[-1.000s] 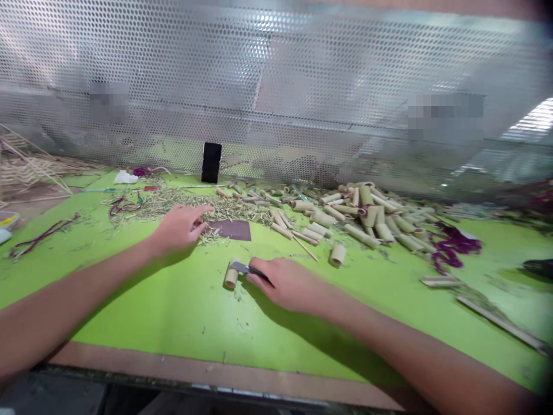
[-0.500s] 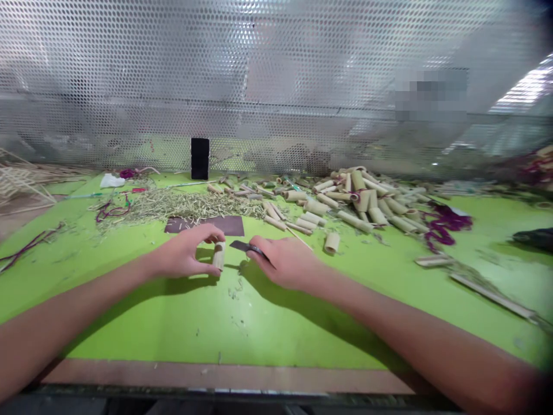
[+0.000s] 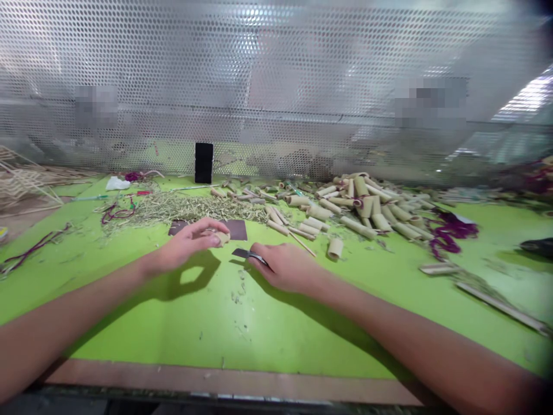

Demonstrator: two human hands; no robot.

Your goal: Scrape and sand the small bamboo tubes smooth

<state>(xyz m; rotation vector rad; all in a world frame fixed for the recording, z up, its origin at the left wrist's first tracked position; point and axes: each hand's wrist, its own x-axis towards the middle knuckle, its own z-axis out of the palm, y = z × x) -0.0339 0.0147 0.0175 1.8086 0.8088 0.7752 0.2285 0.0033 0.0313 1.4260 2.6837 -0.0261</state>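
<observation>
Premises: a handcraft workshop for bamboo work. Work surface is a long green table (image 3: pixel 207 340), littered with offcuts. Directly ahead of the left hand (image 3: pixel 185 243) lies a heap of fine bamboo shavings (image 3: pixel 185 208). Ahead and to the right of the right hand (image 3: pixel 283 266) sits a large pile of cut bamboo tubes (image 3: pixel 371 212). A small knife (image 3: pixel 249 254) is gripped in the right hand. Well left of the grip stand lattice frames of bamboo strips (image 3: pixel 21 184); well right lies tangled purple cord (image 3: pixel 449 239). Perforated metal sheeting (image 3: pixel 276 75) runs behind the table
</observation>
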